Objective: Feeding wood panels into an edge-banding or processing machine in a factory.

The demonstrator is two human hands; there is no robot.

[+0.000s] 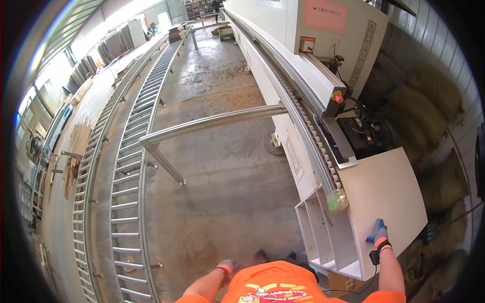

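My right hand (pixel 379 234), in a blue and grey glove with an orange cuff, rests on the pale top board (pixel 389 187) of a white shelf unit. Its fingers are stretched out and it holds nothing. A dark strap with a small black device circles that wrist, and a thin cable hangs from it. Below the board, the open compartments of the shelf unit (pixel 331 235) face left. Low beside my orange shirt is my left hand (pixel 230 264), in a grey glove; it is small in view and its fingers are not clear.
A long edge-feed machine (pixel 323 76) with a roller rail (pixel 303 121) and red button runs away on the right. Roller conveyors (pixel 129 192) line the left, joined by a metal crossbar (pixel 217 121). Stuffed sacks (pixel 429 111) lie by the right wall.
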